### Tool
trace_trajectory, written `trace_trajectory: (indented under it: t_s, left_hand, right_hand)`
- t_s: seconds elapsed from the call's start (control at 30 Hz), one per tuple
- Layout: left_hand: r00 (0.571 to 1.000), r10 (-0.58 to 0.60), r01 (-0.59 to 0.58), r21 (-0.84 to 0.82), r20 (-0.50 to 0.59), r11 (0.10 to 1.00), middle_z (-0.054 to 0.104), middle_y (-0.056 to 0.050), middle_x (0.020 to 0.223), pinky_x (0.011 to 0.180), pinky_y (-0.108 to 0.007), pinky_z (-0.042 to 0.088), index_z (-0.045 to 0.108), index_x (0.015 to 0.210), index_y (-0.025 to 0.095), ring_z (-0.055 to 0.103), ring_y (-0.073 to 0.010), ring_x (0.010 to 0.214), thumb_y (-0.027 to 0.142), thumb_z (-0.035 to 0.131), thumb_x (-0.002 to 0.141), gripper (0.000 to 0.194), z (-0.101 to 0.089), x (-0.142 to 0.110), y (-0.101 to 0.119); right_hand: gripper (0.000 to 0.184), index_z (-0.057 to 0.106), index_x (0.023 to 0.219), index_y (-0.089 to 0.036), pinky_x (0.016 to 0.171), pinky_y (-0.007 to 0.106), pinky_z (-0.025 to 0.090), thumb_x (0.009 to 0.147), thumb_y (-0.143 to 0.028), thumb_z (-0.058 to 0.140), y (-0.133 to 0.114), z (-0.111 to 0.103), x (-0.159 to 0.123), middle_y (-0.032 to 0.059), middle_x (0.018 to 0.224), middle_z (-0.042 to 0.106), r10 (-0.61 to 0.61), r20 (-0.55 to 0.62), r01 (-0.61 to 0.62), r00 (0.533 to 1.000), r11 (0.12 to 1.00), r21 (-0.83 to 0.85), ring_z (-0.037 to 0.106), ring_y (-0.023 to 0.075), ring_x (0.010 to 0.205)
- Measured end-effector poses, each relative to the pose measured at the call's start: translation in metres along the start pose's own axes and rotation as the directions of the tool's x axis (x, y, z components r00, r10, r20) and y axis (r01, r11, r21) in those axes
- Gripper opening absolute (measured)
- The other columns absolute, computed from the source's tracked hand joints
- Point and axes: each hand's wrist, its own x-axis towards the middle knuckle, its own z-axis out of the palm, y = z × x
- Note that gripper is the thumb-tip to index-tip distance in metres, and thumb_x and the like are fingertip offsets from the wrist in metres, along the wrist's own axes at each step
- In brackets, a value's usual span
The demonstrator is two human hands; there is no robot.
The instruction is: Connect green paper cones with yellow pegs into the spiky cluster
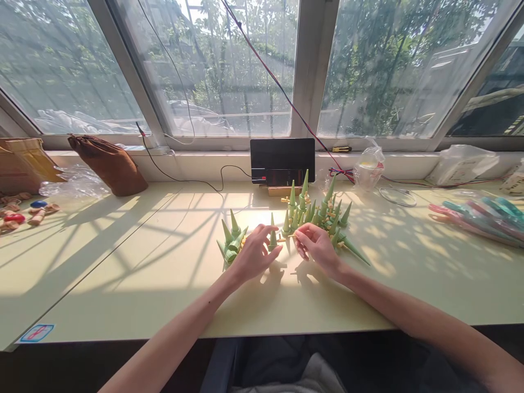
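Note:
Green cone-shaped spikes joined by small yellow connectors lie on the pale table. A small cluster of green spikes (231, 240) sits under my left hand (254, 254), whose fingers curl round a single green spike (272, 237). My right hand (316, 246) pinches a small yellow connector (286, 237) at the edge of the larger spike assembly (319, 215), which spreads behind and to the right of it. The two hands are close together, almost touching at the fingertips.
A dark phone (282, 160) stands on a wooden stand at the back. A brown pouch (108, 164) and small coloured pieces (24, 213) lie far left. A plastic bag (369, 166), cables and packets of coloured sticks (478, 215) lie to the right. The window sill runs behind.

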Motion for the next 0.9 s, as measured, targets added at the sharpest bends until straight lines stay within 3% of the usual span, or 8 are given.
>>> trace_trajectory:
  t_s: [0.3, 0.9]
  left_hand:
    - [1.000, -0.026, 0.026, -0.065, -0.009, 0.998, 0.055, -0.007, 0.111, 0.063, -0.028, 0.059, 0.048, 0.127, 0.023, 0.063, -0.0151, 0.081, 0.029, 0.061, 0.086, 0.043, -0.0004, 0.0006, 0.0006]
    - [0.995, -0.103, 0.103, -0.147, 0.006, 0.984, 0.059, -0.005, 0.099, 0.066, -0.030, 0.059, 0.036, 0.138, 0.022, 0.062, -0.0156, 0.079, 0.034, 0.063, 0.085, 0.062, 0.0017, 0.0000, 0.0032]
  right_hand:
    - [0.019, 0.058, 0.087, -0.020, 0.038, 0.023, 0.037, 0.088, -0.039, 0.061, 0.0028, 0.0003, -0.0019, -0.0029, 0.065, 0.056, -0.052, -0.015, 0.050, 0.999, 0.991, -0.123, 0.050, 0.0097, 0.043]
    - [0.021, 0.063, 0.089, -0.019, 0.042, 0.020, 0.041, 0.092, -0.039, 0.057, 0.0060, -0.0007, -0.0037, -0.0008, 0.073, 0.062, -0.097, 0.053, 0.107, 0.994, 0.963, -0.249, 0.055, 0.0086, 0.048]
